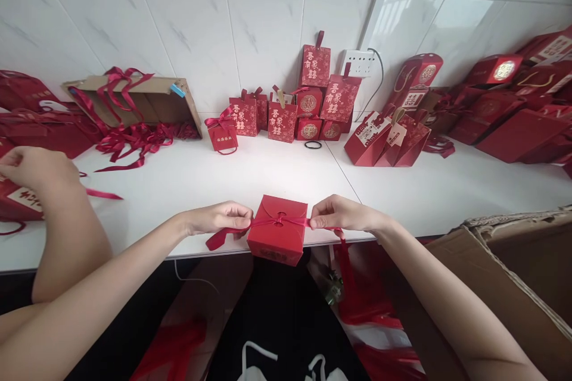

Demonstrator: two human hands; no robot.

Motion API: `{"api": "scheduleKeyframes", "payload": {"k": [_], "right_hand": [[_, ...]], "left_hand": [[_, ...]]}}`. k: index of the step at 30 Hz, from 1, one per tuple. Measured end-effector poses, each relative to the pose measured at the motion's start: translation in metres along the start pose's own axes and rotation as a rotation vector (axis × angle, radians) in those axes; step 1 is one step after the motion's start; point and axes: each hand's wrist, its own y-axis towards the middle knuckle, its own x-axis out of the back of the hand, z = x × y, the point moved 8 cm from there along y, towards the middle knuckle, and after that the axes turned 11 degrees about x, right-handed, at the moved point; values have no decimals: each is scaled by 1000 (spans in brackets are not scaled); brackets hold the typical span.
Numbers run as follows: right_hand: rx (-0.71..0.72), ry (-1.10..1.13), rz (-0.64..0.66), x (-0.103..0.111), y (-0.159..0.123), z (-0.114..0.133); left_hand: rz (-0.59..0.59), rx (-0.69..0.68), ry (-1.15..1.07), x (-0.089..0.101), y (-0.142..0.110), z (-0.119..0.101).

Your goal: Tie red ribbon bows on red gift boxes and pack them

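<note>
A red box (274,241) lies at the near edge of the white table (268,172), a ribbon (280,221) crossing its top with a knot at the middle. Just left of the box, the person's left hand (226,216) pinches one end of the ribbon between thumb and fingers; just right of it, the right hand (335,214) grips the other end (both stretches look fairly straight). Beyond the box stand printed gift boxes (282,122) and a small red bag (223,136). Well left of the box is a co-worker's hand (42,166), its hold impossible to tell; right of the box stands an open carton (496,268).
</note>
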Motion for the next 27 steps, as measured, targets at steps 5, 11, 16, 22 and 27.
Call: {"api": "scheduleKeyframes", "payload": {"k": [5, 11, 16, 22, 27], "right_hand": [[13, 8, -20, -2, -2, -6], [84, -120, -94, 6, -7, 7], [269, -103, -203, 12, -10, 45], [380, 6, -256, -6, 7, 63], [415, -160, -413, -10, 18, 62]], "left_hand": [[-35, -57, -51, -2, 5, 12], [-144, -83, -42, -3, -1, 9], [-236, -24, -132, -4, -9, 1], [-187, 45, -159, -7, -17, -15], [-244, 71, 21, -3, -28, -30]]}}
